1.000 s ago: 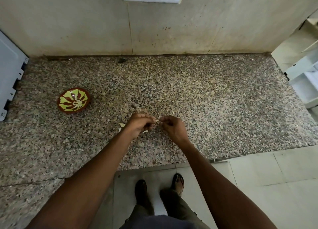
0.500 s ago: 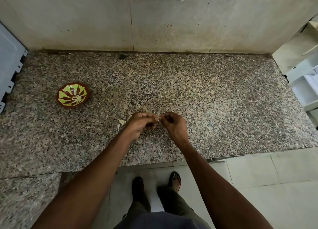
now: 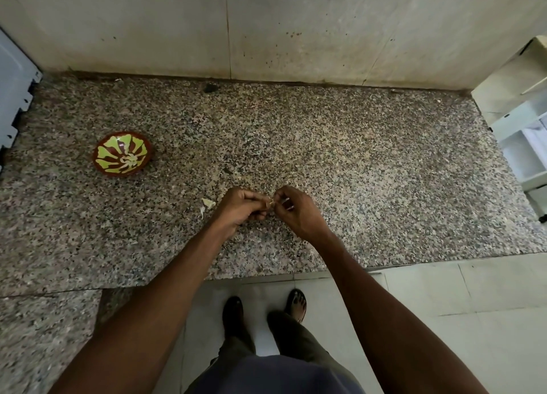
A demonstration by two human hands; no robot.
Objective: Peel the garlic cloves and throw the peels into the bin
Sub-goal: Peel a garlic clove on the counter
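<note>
Over the middle of the speckled granite counter (image 3: pixel 370 168), my left hand (image 3: pixel 241 208) and my right hand (image 3: pixel 296 210) meet fingertip to fingertip. Both pinch a small pale garlic clove (image 3: pixel 270 204), of which only a sliver shows between the fingers. Loose pale peels (image 3: pixel 207 204) lie on the counter just left of my left hand. A small red-brown bowl (image 3: pixel 103 164) with a green petal pattern sits at the left and holds several pale cloves. No bin is in view.
A tiled wall (image 3: pixel 296 29) closes the counter's far side. A white appliance edge (image 3: pixel 14 97) stands at the far left and white shelving (image 3: pixel 521 139) at the right. My feet stand on the light floor tiles (image 3: pixel 473 290) below the counter's front edge.
My hands have drawn closer together on the clove, the fingers shifting slightly. The view has tilted a little downward, so the wall switch plate has nearly left the top.
</note>
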